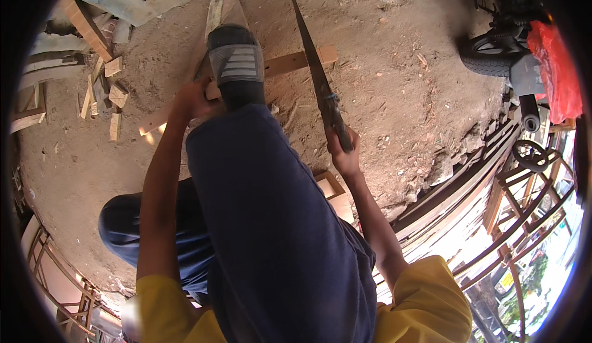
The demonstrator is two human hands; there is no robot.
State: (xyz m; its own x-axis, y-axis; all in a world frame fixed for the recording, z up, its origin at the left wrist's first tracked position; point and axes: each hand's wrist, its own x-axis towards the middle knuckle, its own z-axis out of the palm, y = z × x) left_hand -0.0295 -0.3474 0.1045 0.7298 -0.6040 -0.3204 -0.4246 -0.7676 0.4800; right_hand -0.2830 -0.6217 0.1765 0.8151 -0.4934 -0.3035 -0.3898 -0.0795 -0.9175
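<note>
A hand saw (pixel 311 59) with a dark tapered blade points away from me, its handle gripped in my right hand (pixel 344 149). Its blade passes close to the right end of a wooden board (pixel 290 64); whether the two touch I cannot tell. My sandalled foot (pixel 237 65) presses down across this board. To the left of the foot, my left hand (pixel 196 98) is closed around the board, with its fingertips partly hidden. The board's left end (pixel 154 121) reaches past that hand.
Several wood offcuts (pixel 117 95) lie on the dirt floor (pixel 394 84) at left, near a leaning plank (pixel 86 25). A motorcycle wheel (pixel 493 53) and a red plastic bag (pixel 555 72) are at the far right. Stacked boards (pixel 456 198) line the right side.
</note>
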